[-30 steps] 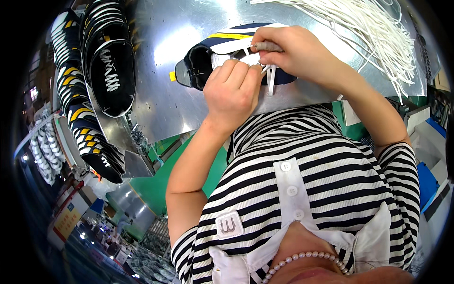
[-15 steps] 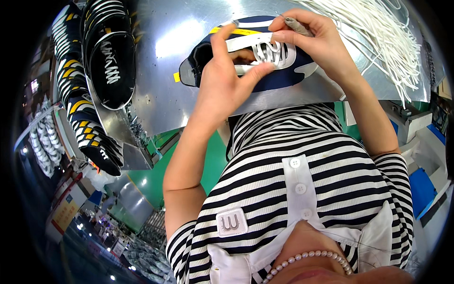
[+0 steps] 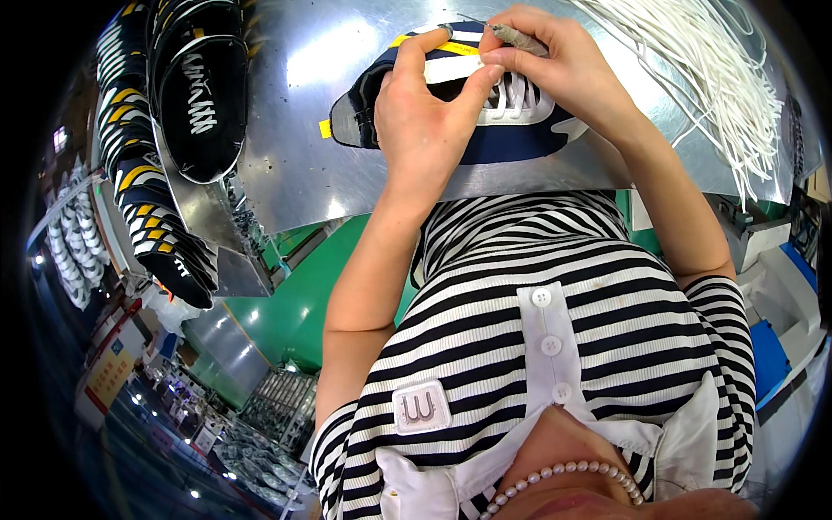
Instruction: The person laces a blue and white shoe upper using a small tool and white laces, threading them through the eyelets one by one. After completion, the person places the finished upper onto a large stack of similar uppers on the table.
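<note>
One navy shoe (image 3: 516, 143), grasped by the left hand (image 3: 425, 113), wants its white eyelet strip (image 3: 452, 68) held flat while the right hand (image 3: 576, 65) grips a grey-handled tool (image 3: 522, 40).

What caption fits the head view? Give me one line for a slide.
Left hand on a navy shoe with white laces, right hand holding a thin grey-handled tool, at a metal table.

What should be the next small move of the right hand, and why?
Probably bring the thin tool tip-first to the white strip beside the left hand: that hand grips the shoe, the right hand holds the tool close by, and white lace shows only toward the toe.
</note>
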Motion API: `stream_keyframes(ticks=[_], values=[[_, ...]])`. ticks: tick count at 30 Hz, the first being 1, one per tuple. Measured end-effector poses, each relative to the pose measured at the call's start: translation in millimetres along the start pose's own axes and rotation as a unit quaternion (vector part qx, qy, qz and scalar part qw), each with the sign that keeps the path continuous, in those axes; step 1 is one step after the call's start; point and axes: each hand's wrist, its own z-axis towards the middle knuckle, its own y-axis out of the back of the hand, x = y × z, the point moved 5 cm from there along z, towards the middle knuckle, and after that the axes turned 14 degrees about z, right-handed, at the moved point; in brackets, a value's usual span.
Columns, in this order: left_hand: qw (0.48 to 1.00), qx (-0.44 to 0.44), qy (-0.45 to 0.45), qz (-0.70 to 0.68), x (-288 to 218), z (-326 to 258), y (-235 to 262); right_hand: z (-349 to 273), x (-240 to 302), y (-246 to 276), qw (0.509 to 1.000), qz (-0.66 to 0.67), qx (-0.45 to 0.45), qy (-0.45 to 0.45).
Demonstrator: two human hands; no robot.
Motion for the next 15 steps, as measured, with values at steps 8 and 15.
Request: stream_keyframes(ticks=[8, 15], values=[[0.999, -0.011, 0.045, -0.024, 0, -2, -1, -28, 25, 10, 0.999, -0.029, -0.022, -0.021], [0.999, -0.042, -0.012, 0.007, 2, -4, -2, -31, 34, 3, 0.971, -0.236, 0.025, 0.010]])
